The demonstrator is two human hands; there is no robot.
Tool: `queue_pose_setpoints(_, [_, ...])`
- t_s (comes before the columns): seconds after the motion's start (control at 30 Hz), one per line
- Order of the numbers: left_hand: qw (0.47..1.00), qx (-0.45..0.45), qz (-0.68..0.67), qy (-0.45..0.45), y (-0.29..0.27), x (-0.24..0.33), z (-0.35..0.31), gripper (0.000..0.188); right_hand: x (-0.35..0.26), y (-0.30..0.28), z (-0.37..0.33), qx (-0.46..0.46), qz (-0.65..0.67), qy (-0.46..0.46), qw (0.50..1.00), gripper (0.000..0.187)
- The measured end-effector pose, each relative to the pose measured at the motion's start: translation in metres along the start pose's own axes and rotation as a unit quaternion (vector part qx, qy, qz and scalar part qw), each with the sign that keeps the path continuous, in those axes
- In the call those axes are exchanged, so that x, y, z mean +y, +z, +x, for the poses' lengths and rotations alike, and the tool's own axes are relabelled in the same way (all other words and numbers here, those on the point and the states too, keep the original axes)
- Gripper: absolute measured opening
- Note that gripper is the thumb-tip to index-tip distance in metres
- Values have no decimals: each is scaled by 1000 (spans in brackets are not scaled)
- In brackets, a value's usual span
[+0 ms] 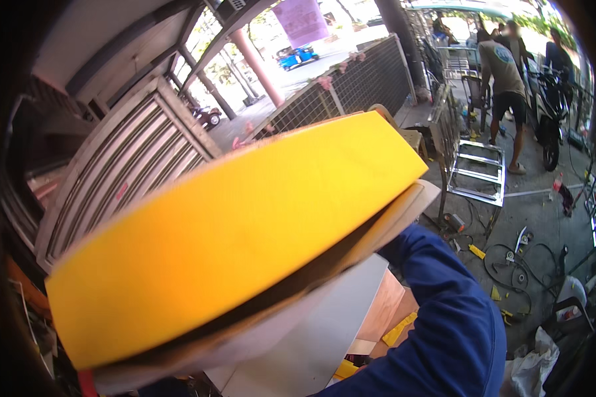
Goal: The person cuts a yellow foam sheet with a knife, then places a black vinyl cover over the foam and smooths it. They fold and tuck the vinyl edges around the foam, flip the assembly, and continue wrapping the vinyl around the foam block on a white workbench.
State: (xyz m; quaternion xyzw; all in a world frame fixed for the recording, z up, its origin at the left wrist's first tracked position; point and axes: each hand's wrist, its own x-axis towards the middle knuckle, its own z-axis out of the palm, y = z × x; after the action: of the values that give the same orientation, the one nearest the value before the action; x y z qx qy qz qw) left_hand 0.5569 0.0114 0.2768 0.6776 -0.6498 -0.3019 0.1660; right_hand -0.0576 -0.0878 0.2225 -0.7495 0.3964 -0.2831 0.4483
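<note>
A large yellow sheet (238, 231) fills the middle of the head view, tilted up toward the right. Beneath its lower edge lies a pale, brown-edged sheet (377, 228), with a dark gap between the two. My right arm, in a dark blue sleeve (444, 311), bends up from the lower edge and passes behind the sheets. They hide my right hand, so its fingers and any hold do not show. My left hand is out of sight. Below the sheets are a grey panel (311, 331) and reddish-brown boards (381, 304) with yellow pieces (398, 329).
A slatted metal panel (132, 165) leans at the left. Behind stands a mesh fence (371, 76). To the right are a shiny metal frame (477, 172), cables and tools on the floor (520, 264), a bending person (500, 73), and a motorcycle (549, 119).
</note>
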Motion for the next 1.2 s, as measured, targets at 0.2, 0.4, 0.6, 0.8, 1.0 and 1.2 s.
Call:
queue_pose_setpoints(0.2, [992, 2, -121, 31, -22, -80, 36, 50, -33, 13, 76, -92, -30, 46, 994, 54])
queue_pose_setpoints(0.4, [975, -6, -209, 75, -69, -149, 77, 52, -67, 48, 189, -153, -60, 53, 985, 55])
queue_pose_setpoints(0.6, [957, -34, -257, 128, -111, -177, 109, 54, -68, 74, 285, -185, -98, 16, 978, 56])
queue_pose_setpoints(0.8, [933, -62, -313, 168, -86, -181, 96, 56, -33, 92, 327, -206, -143, -125, 960, 60])
queue_pose_setpoints(1.0, [989, 70, -104, 73, 36, -187, 59, 66, 40, 113, 283, -236, -171, -161, 943, 59])
queue_pose_setpoints(1.2, [977, 21, 53, -207, 153, -178, -21, 42, 132, 133, 214, -212, -137, -317, 914, 50])
